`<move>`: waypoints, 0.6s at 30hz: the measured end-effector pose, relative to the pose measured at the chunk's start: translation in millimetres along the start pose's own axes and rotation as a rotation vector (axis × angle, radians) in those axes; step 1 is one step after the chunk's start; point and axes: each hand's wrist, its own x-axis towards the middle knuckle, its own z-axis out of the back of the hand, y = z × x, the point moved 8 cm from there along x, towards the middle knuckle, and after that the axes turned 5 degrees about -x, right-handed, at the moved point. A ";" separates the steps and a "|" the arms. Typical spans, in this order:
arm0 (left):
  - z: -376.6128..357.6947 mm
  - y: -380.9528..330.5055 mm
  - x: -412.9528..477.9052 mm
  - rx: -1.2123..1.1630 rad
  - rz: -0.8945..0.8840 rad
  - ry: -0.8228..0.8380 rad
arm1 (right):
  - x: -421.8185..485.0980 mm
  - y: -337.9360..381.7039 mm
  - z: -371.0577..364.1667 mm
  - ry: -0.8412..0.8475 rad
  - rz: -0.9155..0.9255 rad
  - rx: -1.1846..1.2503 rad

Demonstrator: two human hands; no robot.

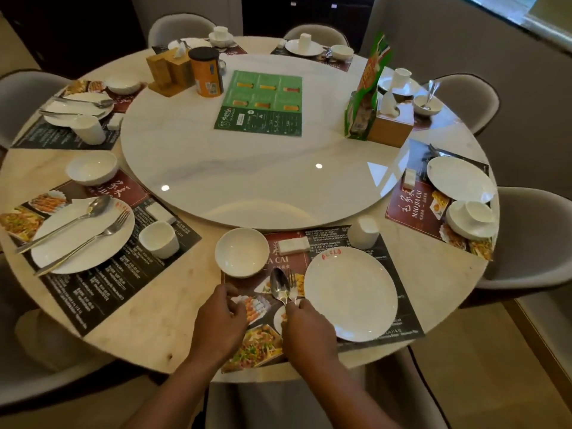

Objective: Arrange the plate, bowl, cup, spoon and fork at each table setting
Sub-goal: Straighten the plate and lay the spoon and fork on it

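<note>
At the near setting, a white plate [351, 294] lies on the right of the printed placemat [405, 311]. A white bowl [242, 252] stands at its upper left and an upturned white cup [363, 232] at its far edge. My right hand [306, 328] grips a spoon [279, 286] and a fork [292, 284] together by their handles, just left of the plate. My left hand [221, 317] rests with curled fingers on the placemat's left part, holding nothing I can see.
A marble turntable [247, 168] fills the table's middle, carrying a green menu [260, 103], an orange can [206, 71] and tissue boxes [390, 128]. Other settings ring the table; the left one has a plate [82, 236] with cutlery, a cup [159, 239] and a bowl [92, 167]. Grey chairs surround.
</note>
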 end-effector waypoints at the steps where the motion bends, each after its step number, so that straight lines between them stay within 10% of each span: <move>1: -4.7 1.0 -7.7 -0.002 0.024 0.015 | -1.0 1.0 -1.1 0.003 0.000 -0.019; 18: -14.8 11.4 -23.4 0.095 0.146 0.070 | 4.4 -3.7 -10.7 0.142 -0.189 0.281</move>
